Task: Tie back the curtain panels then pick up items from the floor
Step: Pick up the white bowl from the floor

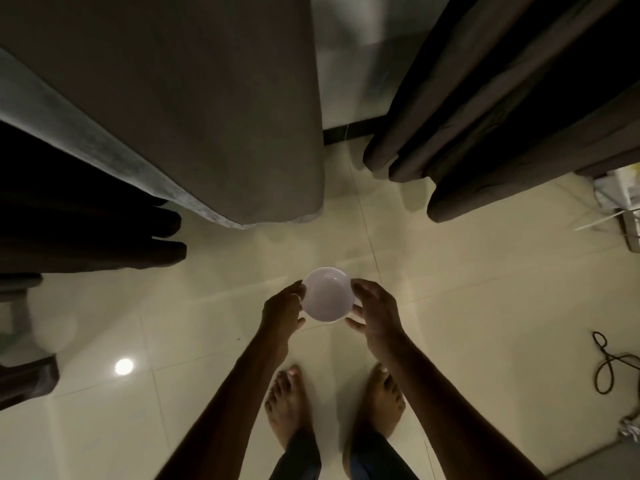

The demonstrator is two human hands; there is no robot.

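Head view: your left hand (282, 315) and right hand (375, 313) pinch the small white round bowl (327, 294); pickup looks underway, dark curtains (502, 133) bunched.

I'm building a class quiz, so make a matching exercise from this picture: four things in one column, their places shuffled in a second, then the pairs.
1. small white round bowl
2. black looped cord
3. round bright light reflection
4. dark brown pleated curtain

A. on the cream tiled floor, far right
B. hanging, upper right
C. between the left hand and right hand
D. on the floor, lower left

Pairs: 1-C, 2-A, 3-D, 4-B.
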